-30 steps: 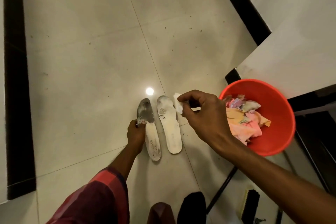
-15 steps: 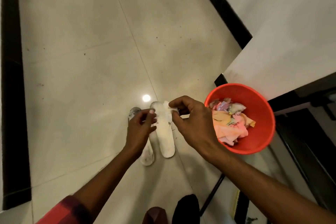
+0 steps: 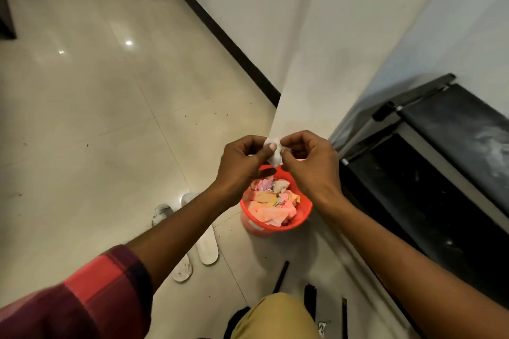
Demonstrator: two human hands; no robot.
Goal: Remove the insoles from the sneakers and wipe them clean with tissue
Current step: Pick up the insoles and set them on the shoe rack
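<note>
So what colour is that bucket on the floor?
The bucket is orange-red, clearest in the head view.

The tissue [image 3: 274, 156] is white, the bucket [image 3: 261, 228] orange-red with pink, peach and yellow scraps [image 3: 271, 205] inside. The insoles [image 3: 207, 248] are off-white, one smudged grey at the toe, on a cream floor [image 3: 96, 118] with black skirting [image 3: 220, 36]. The sleeve [image 3: 91, 292] is checked red and dark maroon, the trousers [image 3: 275, 316] mustard

Glossy cream tiled floor [image 3: 96, 118] — speckled with dirt, light glints [image 3: 129, 42] left of the white wall corner [image 3: 300, 63]. Black skirting [image 3: 227, 41] lines its left face; dark metal rack [image 3: 454, 132] stands right of it.
</note>
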